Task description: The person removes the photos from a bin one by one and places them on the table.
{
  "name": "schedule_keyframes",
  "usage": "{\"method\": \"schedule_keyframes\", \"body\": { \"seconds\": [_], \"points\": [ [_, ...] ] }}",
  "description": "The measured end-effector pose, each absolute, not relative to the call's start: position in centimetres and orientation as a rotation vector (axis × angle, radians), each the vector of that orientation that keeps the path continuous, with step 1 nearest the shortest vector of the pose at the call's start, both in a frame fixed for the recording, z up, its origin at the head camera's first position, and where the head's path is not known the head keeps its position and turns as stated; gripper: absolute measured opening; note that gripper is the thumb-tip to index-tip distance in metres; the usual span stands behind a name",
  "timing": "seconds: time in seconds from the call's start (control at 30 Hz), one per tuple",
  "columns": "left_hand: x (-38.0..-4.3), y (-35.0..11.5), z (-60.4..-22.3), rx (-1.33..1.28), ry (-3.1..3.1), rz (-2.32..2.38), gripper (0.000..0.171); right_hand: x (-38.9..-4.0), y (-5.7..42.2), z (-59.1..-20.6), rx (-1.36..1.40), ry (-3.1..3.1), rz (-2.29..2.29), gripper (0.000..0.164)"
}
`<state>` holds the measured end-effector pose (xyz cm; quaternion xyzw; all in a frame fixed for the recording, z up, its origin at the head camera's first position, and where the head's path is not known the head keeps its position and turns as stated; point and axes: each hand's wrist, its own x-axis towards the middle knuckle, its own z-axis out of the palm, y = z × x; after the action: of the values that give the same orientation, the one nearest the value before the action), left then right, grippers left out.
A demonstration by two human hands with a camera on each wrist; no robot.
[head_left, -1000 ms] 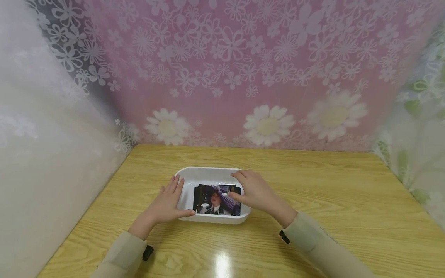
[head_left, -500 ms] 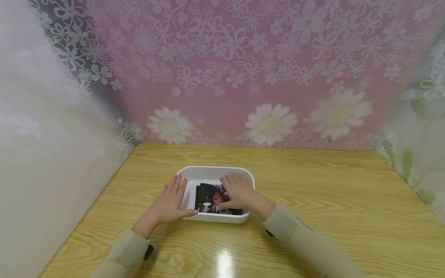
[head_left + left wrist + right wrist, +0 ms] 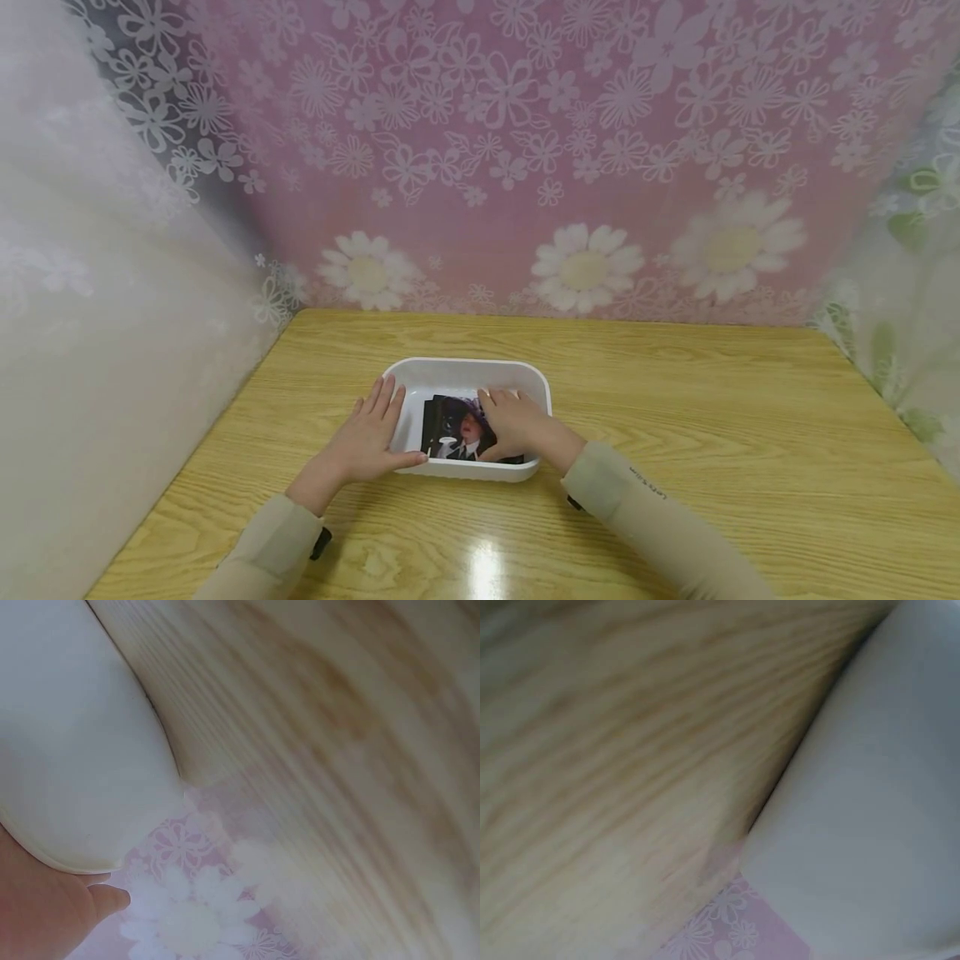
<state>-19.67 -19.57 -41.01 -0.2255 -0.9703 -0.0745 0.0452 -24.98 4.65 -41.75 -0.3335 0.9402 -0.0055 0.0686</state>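
The white tray (image 3: 480, 472) was surrounded by the worktop (image 3: 697, 417), with the widest room afforded at the right; the far edge was bounded by a flowered backdrop (image 3: 472, 250). The photo prints (image 3: 457, 435) were contained in the tray, partly covered by the right hand (image 3: 519, 423), its thumb and fingers spread; whether any print was pinched could not be told. The left rim was touched by the left hand (image 3: 366, 435), fingers straight.

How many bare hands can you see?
2. The person's left hand rests on the left end of the white, rounded rectangular tray; their right hand is inside its right end, over the dark, glossy printed picture.
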Motion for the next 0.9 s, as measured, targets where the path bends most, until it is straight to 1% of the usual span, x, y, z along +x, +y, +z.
{"method": "schedule_keyframes", "body": {
  "seconds": [0.13,0.37,0.57,0.63,0.73,0.9],
  "points": [
    [-19.65,-19.6,-40.96,-0.693,-2.963,-0.225,0.101,-24.86,4.65,-41.66,-1.006,2.828,-0.048,0.097],
    [-19.71,-19.62,-41.05,-0.703,-2.964,-0.208,0.101,-24.71,4.59,-41.36,-1.011,2.837,-0.046,0.101],
    [-19.74,-19.64,-41.08,-0.697,-2.989,-0.238,0.102,-25.04,4.58,-41.54,-1.04,2.884,-0.02,0.098],
    [-19.75,-19.63,-41.09,-0.699,-2.994,-0.245,0.101,-25.14,4.6,-41.44,-1.062,2.919,-0.005,0.092],
    [-19.74,-19.63,-41.08,-0.703,-2.99,-0.241,0.101,-25.18,4.63,-41.11,-1.097,2.98,-0.014,0.078],
    [-19.73,-19.6,-41.03,-0.705,-2.983,-0.218,0.101,-25.25,4.75,-40.81,-1.135,3.076,-0.153,0.06]
  ]
}}
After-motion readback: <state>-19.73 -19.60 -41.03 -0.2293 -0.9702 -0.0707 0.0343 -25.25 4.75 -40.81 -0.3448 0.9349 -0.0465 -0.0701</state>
